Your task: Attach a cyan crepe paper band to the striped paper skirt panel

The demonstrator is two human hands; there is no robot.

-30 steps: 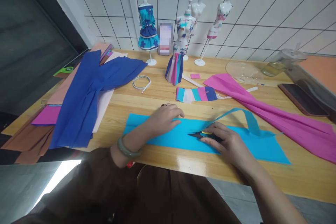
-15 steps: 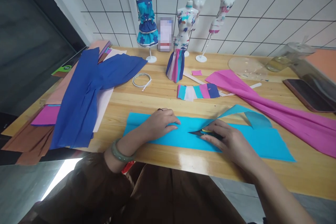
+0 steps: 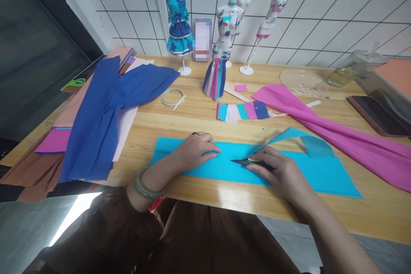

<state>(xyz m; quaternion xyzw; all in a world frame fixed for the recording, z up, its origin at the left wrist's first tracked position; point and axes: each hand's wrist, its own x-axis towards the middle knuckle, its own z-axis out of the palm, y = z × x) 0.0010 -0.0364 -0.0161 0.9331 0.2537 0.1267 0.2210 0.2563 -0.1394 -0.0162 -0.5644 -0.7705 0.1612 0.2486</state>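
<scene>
A long bright turquoise piece of crepe paper or cloth (image 3: 324,175) lies flat along the front of the table. My left hand (image 3: 199,150) rests on it, fingers stretched out and thumb apart, with nothing held. In my right hand (image 3: 276,167) is a pair of small black scissors (image 3: 240,161), its dark pointed tips directed left over the turquoise sheet. Most of the handles are hidden by my fingers. A narrow turquoise strip (image 3: 292,134), partly cut off the sheet's far edge, curls up behind my right hand.
Small dress forms, one in a blue dress (image 3: 179,25) and one in a striped skirt (image 3: 215,79), stand along the tiled wall. A tape measure (image 3: 173,97), striped patchwork (image 3: 243,111), pink cloth (image 3: 334,130), blue cloth (image 3: 96,128) and a phone (image 3: 382,115) surround the sheet.
The view has shifted very slightly. Both hands, the scissors and the turquoise sheet are practically where they were.
</scene>
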